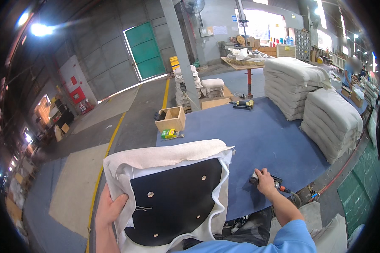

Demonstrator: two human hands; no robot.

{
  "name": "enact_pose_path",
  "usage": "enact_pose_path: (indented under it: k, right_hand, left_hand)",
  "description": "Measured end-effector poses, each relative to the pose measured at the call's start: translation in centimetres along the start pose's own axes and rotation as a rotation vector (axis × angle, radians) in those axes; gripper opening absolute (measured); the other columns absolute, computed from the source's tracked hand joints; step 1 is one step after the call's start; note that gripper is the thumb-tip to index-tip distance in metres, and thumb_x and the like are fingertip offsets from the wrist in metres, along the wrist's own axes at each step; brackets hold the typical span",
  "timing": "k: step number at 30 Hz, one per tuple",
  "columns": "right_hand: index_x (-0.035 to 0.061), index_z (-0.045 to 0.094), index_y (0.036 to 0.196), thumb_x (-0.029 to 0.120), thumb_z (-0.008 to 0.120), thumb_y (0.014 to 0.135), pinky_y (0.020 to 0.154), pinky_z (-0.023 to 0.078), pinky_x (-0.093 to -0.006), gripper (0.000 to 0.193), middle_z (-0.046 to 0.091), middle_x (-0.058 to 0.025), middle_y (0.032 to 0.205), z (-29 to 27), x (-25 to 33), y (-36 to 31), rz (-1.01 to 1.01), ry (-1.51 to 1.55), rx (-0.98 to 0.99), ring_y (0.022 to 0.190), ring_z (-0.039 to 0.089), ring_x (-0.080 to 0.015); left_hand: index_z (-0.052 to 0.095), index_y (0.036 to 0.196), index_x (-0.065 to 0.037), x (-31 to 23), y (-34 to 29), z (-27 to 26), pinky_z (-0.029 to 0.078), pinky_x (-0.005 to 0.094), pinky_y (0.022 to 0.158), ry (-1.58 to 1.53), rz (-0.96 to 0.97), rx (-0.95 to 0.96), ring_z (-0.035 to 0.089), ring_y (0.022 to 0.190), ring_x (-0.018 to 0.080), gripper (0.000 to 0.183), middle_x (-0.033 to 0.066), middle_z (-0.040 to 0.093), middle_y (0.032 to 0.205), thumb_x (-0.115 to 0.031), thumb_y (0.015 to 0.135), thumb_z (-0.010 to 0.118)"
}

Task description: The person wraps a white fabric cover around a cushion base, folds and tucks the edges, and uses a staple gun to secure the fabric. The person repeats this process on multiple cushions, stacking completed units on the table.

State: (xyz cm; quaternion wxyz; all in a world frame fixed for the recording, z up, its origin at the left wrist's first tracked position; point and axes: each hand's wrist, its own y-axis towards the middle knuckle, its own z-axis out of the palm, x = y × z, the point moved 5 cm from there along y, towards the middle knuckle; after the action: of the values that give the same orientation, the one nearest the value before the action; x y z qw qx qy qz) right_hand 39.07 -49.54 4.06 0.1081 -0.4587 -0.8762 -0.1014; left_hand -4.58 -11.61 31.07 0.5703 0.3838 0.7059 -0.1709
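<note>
Holds the left side of an upholstered pad (173, 202) in the left grip (111, 207), closed with the thumb over the cream cover (169, 154) and the fingers hidden behind. Presents the black panel (169, 215), pierced by four visible holes, toward the camera, framed by white padding (216, 190) and the upturned cover. Cannot tell whether the pad touches the blue tabletop (283, 143). Encloses a dark handheld tool (253, 178) in the right grip (265, 181), to the right of the pad and apart from it, with an orange-and-black hose fitting (284, 189) at the rear. Includes, at the left edge of the tabletop, an open wooden box (174, 125) with a green-and-yellow carton (169, 134) just in front. Includes, near the far edge, a yellow-and-black power tool (245, 103) and, along the right side, a far stack (289, 86) and a near stack (331, 120) of cream padded pieces. Shows a green door (145, 50) in the background.
</note>
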Motion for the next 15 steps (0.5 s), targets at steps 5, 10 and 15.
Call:
enact_pose_path:
  k: [5,10,15]
  right_hand:
    - [0.0186,0.052,0.154,0.015,0.083,0.079,0.106,0.055,-0.0500,0.080,0.049,-0.0227,0.147,1.8,1.5,0.0,-0.012,-0.148,0.135,0.127,0.060,-0.0441]
    - [0.0181,0.051,0.157,0.034,0.083,0.089,0.113,0.048,-0.0526,0.077,0.054,-0.0214,0.152,-1.0,5.8,4.3,-0.153,0.488,0.139,0.136,0.057,-0.0400]
    - [0.0201,0.053,0.156,0.048,0.077,0.098,0.112,0.049,-0.0512,0.068,0.061,-0.0119,0.149,3.1,10.2,7.1,0.099,1.514,0.469,0.134,0.060,-0.0268]
  left_hand:
    - [0.046,0.154,0.000,0.2,-1.4,-0.7,0.049,0.0350,0.108,0.021,0.043,-0.022,0.060,0.123,0.0165,0.067,0.0077,0.063,0.139,-0.009,0.092,0.069]
    - [0.046,0.154,0.001,0.6,-2.0,-1.1,0.047,0.0359,0.111,-0.037,0.054,-0.014,0.061,0.126,0.0181,0.068,0.0089,0.062,0.140,-0.010,0.091,0.069]
    - [0.045,0.157,0.001,1.8,-3.2,-2.5,0.046,0.0377,0.113,-0.070,0.028,-0.010,0.060,0.130,0.0203,0.073,0.0105,0.061,0.145,-0.010,0.090,0.070]
